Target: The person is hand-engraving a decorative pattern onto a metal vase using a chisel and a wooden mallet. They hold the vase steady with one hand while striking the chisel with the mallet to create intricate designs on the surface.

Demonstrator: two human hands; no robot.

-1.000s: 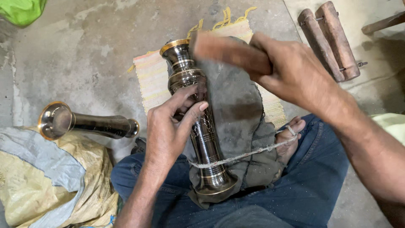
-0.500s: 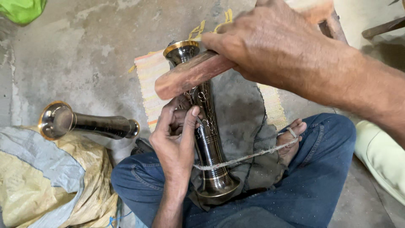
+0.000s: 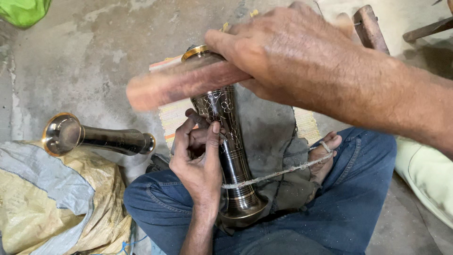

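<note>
Right hand [image 3: 302, 61] now swung further down-left vs half a sec ago, fist clenched on blurred wooden mallet [image 3: 184, 85] over engraved brass vase [image 3: 226, 141], frame centre, tied across lap. Left hand [image 3: 200, 158] pinching small tool against engraving; strike landing.

Vase [image 3: 225, 141] was dark metal, engraved floral pattern, gold rim. Wooden block [image 3: 184, 84] reddish-brown. Second vase [image 3: 94, 138] dark with gold mouth. Jeans [image 3: 358, 198] blue. Sack [image 3: 56, 198] yellow-grey. Mat [image 3: 172, 115] pale, striped.
</note>
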